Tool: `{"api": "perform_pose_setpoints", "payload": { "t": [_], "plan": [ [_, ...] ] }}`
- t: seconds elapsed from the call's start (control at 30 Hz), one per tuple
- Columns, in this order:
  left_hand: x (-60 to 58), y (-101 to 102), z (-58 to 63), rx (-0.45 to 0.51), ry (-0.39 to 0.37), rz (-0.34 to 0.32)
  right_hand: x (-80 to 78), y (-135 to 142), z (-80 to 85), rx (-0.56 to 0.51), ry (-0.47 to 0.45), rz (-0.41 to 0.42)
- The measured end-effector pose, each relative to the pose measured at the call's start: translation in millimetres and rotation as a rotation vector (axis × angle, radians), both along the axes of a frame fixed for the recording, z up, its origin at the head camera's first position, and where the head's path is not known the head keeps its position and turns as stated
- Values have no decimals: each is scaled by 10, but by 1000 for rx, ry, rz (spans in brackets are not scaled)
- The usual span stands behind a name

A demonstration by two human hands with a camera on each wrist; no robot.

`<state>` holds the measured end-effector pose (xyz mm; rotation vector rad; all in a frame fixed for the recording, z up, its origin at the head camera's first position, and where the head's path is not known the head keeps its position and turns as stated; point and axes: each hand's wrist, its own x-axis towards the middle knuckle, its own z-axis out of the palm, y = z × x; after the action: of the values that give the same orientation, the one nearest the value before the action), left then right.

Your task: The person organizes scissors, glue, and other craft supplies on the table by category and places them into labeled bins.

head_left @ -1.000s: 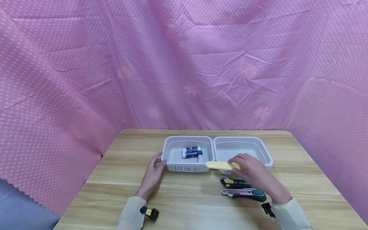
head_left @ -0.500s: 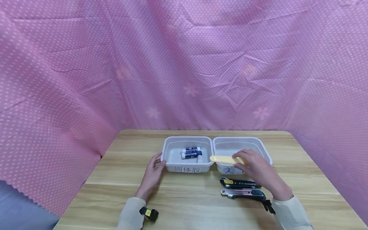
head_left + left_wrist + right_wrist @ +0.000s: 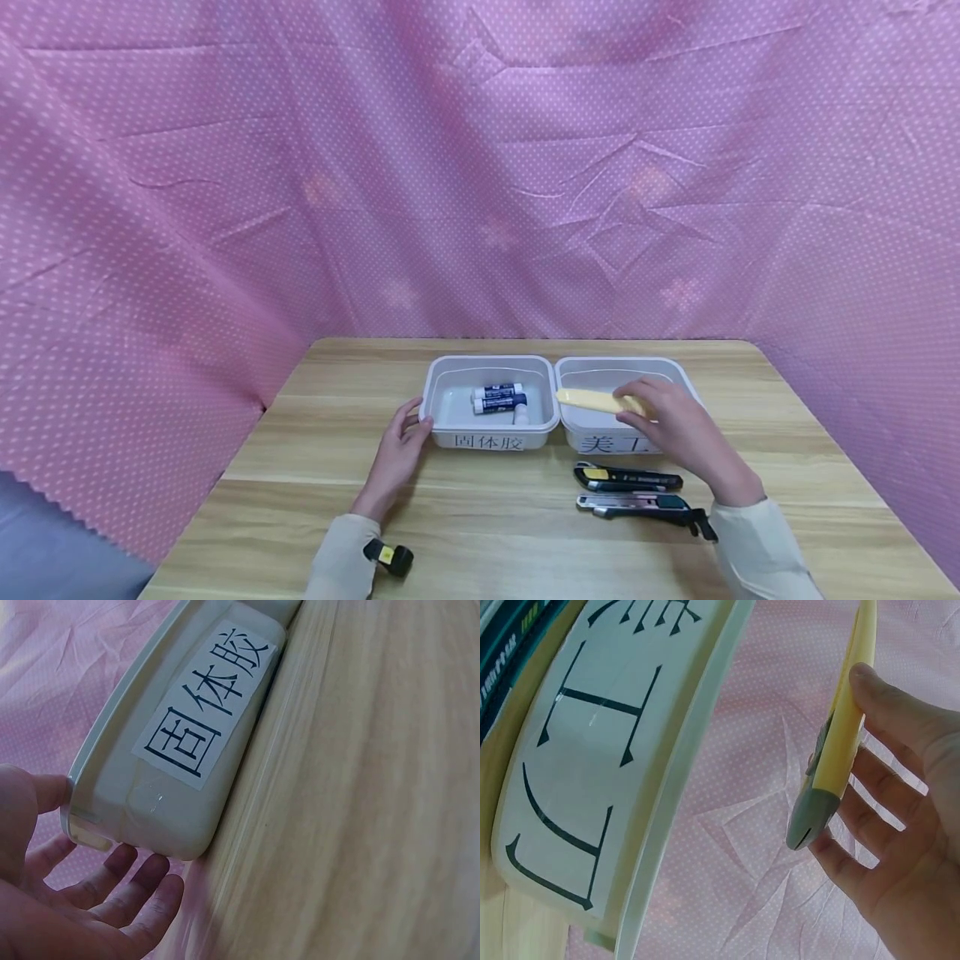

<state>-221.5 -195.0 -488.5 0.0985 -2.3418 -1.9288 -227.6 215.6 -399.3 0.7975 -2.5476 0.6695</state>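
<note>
My right hand (image 3: 678,429) pinches a yellow utility knife (image 3: 592,401) between thumb and fingers, holding it over the right white plastic bin (image 3: 622,361). In the right wrist view, the grey end of the knife (image 3: 814,817) points down, beside the bin's rim. At the front left corner of the left white bin (image 3: 442,438), my left hand (image 3: 397,458) holds the rim, thumb on top and fingertips against the side below. Inside that bin lie two blue-and-white glue sticks (image 3: 500,405) and a white one (image 3: 521,414).
On the wooden table (image 3: 480,533), in front of the right bin, lie a black utility knife with a yellow slider (image 3: 630,479) and a pinkish-silver one with a dark end (image 3: 630,502). Both bins carry labels and stand side by side. Pink dotted cloth (image 3: 495,183) hangs behind.
My right hand has carried the yellow utility knife back and slightly right, from the front edge between the bins to over the right bin. The left hand has stayed at its corner.
</note>
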Motion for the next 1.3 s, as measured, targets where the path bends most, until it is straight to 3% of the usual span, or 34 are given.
{"api": "perform_pose_setpoints", "payload": {
  "t": [0.57, 0.9, 1.3],
  "plan": [
    [-22, -22, -51, -5, -28, 6, -132, 122, -29, -64, -87, -98],
    [-23, -15, -15, -4, -24, -2, -206, 227, -100, -92, -67, -99],
    [-37, -21, -42, -7, -17, 5, -258, 281, -197, -97, -156, -130]
  ]
}}
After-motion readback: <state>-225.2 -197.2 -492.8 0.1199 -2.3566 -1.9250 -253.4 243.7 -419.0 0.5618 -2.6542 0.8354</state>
